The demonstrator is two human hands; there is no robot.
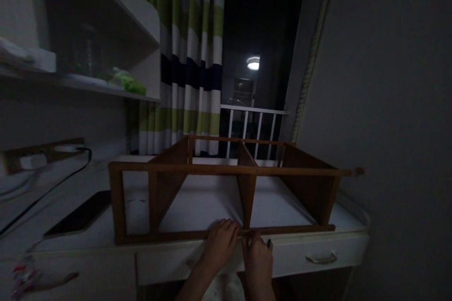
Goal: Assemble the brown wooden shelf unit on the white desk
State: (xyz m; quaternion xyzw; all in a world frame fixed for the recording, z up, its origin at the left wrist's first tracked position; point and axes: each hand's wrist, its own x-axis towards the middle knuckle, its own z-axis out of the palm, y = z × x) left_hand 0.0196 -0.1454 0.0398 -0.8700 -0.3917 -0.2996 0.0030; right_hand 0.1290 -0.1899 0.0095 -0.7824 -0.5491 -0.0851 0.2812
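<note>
A brown wooden shelf frame (203,168) lies on its side on the white desk, with upright panels dividing it. At the front, my left hand (221,242) is closed over the lower rail, just left of the middle divider (249,202). Beside it, my right hand (258,256) is closed in a pinch against the same rail, below the divider. A small dark tip (269,243) sticks out by the right hand; the dim light hides what it belongs to.
A dark flat slab (79,214) lies left of the frame, near a black cable (60,183) and power strip. A white drawer (300,255) with a handle is under the desk edge. Wall shelf (113,87) hangs upper left; striped curtain (197,75) and window behind.
</note>
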